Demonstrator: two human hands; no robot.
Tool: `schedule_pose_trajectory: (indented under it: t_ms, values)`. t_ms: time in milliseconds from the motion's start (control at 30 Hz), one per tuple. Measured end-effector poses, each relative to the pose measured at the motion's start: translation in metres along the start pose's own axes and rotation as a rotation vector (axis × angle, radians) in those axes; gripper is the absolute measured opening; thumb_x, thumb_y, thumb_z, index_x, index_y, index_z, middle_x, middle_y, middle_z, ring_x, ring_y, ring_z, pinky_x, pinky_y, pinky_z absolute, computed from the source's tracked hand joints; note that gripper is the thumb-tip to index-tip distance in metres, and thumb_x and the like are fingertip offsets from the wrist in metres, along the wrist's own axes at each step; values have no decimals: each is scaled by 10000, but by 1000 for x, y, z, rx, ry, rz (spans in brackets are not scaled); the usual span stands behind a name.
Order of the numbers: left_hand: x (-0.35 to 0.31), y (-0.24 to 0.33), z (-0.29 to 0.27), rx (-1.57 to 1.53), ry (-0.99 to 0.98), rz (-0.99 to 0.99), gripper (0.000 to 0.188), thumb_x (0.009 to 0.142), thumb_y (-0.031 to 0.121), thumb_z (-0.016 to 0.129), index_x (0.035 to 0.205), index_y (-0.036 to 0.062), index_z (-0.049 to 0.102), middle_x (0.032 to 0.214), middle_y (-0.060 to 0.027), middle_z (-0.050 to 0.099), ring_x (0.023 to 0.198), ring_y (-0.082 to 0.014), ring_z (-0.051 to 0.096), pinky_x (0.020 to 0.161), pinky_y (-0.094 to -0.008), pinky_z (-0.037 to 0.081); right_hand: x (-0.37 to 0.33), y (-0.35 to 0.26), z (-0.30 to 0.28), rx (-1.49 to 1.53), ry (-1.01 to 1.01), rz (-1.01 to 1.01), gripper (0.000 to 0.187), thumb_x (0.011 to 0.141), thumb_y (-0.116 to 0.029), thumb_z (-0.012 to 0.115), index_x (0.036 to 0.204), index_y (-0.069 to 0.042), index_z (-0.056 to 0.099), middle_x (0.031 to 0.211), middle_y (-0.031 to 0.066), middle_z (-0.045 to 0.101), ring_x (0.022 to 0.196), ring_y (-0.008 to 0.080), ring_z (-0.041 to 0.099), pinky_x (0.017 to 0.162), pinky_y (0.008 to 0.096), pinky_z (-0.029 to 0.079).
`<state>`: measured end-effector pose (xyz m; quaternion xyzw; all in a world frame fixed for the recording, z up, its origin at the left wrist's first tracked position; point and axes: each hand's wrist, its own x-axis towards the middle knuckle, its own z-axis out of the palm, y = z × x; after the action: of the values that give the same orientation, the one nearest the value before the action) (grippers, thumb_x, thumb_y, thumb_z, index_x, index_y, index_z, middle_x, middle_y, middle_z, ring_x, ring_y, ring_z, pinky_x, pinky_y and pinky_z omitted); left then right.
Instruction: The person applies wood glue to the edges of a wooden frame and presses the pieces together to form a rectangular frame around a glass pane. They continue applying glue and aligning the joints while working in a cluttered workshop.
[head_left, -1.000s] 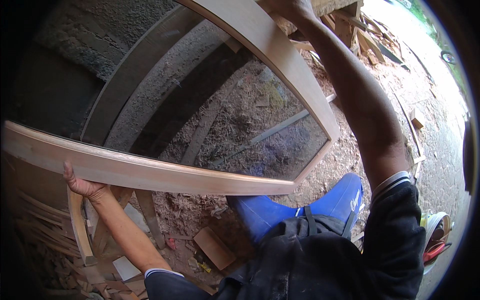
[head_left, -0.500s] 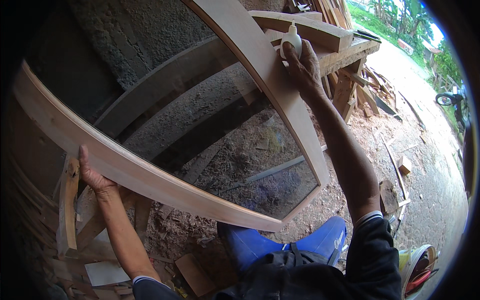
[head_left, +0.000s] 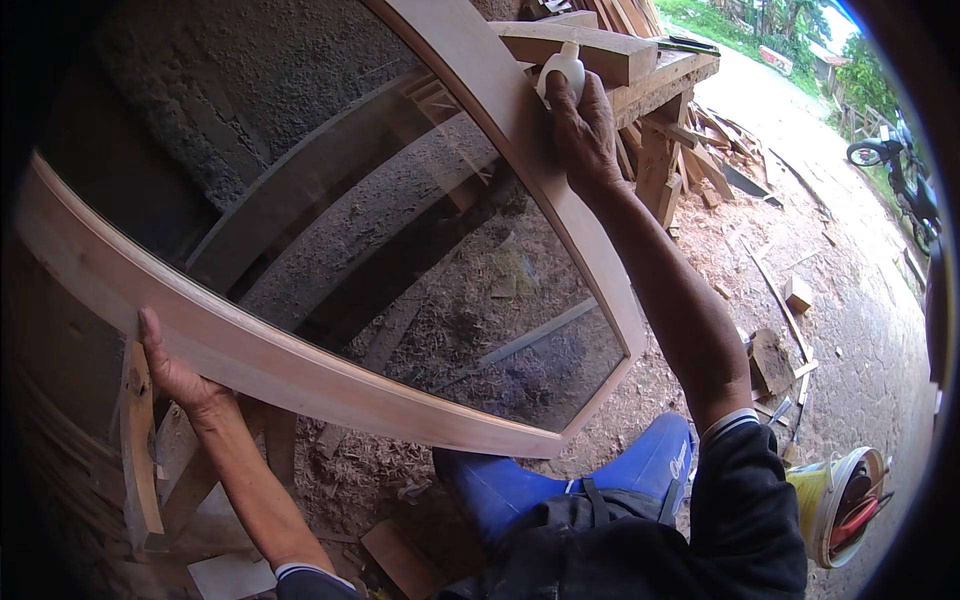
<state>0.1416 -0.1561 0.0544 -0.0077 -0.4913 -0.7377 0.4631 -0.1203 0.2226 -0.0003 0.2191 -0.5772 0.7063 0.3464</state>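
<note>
A large curved frame (head_left: 350,405) of pale wood, with a clear glass pane (head_left: 420,290) in it, slants across the view in front of me. My left hand (head_left: 180,372) grips its near left rail, thumb up along the face and the other fingers hidden beneath. Beside the opposite rail, my right hand (head_left: 585,135) is closed round a small white squeeze bottle (head_left: 563,72). The bottle stands upright, its top blunt, its lower part covered by my fingers. Whether this hand also touches the rail, I cannot tell.
Behind the bottle, a thick curved timber (head_left: 610,55) lies on a wooden workbench (head_left: 690,75). Offcuts and shavings litter the ground. A yellow-white bucket (head_left: 820,500) of tools stands at lower right, a motorcycle (head_left: 900,165) farther off. My blue boots (head_left: 645,460) are below the frame.
The view has turned somewhat, so the bench, bucket and motorcycle sit farther left. The bottle's thin pointed tip no longer shows; its top looks blunter. Both hands keep their holds.
</note>
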Motion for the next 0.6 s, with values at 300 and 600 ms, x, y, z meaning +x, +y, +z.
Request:
schedule_pose_trajectory:
  t_ms: [300, 600]
  values:
    - [-32, -2, 68, 56, -195, 12, 658, 862, 412, 667, 1351, 14, 482, 1241, -169, 549, 1136, -256, 597, 964, -398, 525, 2, -5, -75, -40, 179, 45, 319, 1023, -363, 534, 1139, -66, 541, 947, 26, 592, 843, 99, 529, 739, 281, 449]
    - [-69, -8, 102, 431, -469, 499, 377, 959, 232, 576, 1262, 7, 593, 1273, -131, 582, 1184, -224, 572, 1005, -391, 481, 7, 7, -127, 162, 287, 93, 219, 1033, -301, 521, 1114, -99, 538, 943, 7, 589, 809, 72, 531, 707, 246, 456]
